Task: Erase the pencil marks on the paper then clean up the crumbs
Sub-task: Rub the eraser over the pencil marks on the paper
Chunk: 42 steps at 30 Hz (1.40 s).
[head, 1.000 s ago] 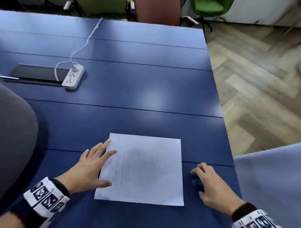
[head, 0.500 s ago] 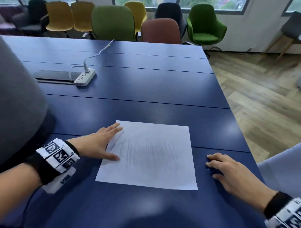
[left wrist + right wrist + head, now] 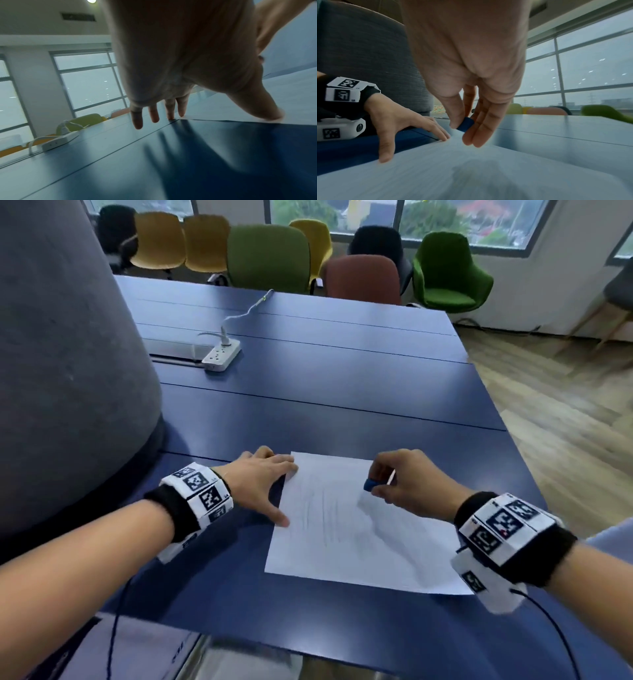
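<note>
A white sheet of paper point(image 3: 356, 529) with faint grey pencil strokes lies near the front of the blue table point(image 3: 342, 392). My left hand point(image 3: 263, 481) lies flat with spread fingers on the paper's left edge, thumb on the sheet; the left wrist view shows those fingertips point(image 3: 181, 113) at the paper point(image 3: 257, 102) corner. My right hand point(image 3: 404, 484) hovers over the sheet's upper right part and pinches a small blue eraser point(image 3: 370, 484) between thumb and fingers. In the right wrist view the eraser point(image 3: 465, 124) sits just above the paper point(image 3: 471, 173).
A white power strip point(image 3: 222, 355) with its cable lies at the back left beside a flat grey lid point(image 3: 171, 349). A grey padded chair back point(image 3: 68, 354) stands close on the left. Coloured chairs point(image 3: 267, 258) line the far side. The table's right edge drops to wooden floor point(image 3: 565, 412).
My right hand has left the table beside the paper, now holding the blue eraser over the sheet's upper right. The left hand stays on the left edge. The head view has tilted up.
</note>
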Tool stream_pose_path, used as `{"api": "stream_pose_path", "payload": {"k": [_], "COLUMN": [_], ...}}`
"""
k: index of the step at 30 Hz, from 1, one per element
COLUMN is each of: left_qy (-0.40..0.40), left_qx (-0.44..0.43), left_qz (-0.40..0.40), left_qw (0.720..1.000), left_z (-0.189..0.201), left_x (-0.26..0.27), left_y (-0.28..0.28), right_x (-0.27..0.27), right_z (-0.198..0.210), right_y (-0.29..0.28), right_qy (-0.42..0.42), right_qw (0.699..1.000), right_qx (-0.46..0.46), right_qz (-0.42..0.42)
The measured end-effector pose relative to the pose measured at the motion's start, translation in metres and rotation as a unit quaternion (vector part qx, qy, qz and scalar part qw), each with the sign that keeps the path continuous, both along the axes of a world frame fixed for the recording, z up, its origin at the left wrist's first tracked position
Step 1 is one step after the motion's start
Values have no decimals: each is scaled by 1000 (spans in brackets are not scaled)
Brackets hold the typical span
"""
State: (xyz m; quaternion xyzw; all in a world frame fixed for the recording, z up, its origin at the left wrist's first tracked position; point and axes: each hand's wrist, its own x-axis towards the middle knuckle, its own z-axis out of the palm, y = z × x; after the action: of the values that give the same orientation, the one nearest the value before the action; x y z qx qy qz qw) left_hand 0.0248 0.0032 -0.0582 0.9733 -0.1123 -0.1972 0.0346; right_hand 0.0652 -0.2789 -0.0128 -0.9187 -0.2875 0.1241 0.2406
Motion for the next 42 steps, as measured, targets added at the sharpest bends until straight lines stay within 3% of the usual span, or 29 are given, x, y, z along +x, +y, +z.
{"api": "stream_pose_path", "payload": {"k": [6,15,23,28,33,38,42], "left_qy": [-36,-10,-20,-19,-3,10,19], "left_qx": [16,21,36,56,36,41,27], "left_qz": [-41,-35,-42,-45,-56,-43,-43], "left_qw": [998,999,998,997,998,998,999], "left_z": [-4,-7,-6,-5,-3,-2,-1], "left_x": [-13,-15,-14,-15,-22,-25,-26], "left_y": [-13,-12,-14,-21,-29,-33,-33], "right_x": [28,32,15,25,0,14,-7], "right_z": [-24,-37,-35,-34,-36,-35,-36], "right_y": [64,90,91,86,77,74,72], "right_qy": [11,-25,-43,-56,-32,-57,-35], "right_qw": [998,990,976,985,974,985,971], "right_qx": [-20,-61,-88,-70,-72,-65,-93], "right_qz": [57,128,192,150,211,147,216]}}
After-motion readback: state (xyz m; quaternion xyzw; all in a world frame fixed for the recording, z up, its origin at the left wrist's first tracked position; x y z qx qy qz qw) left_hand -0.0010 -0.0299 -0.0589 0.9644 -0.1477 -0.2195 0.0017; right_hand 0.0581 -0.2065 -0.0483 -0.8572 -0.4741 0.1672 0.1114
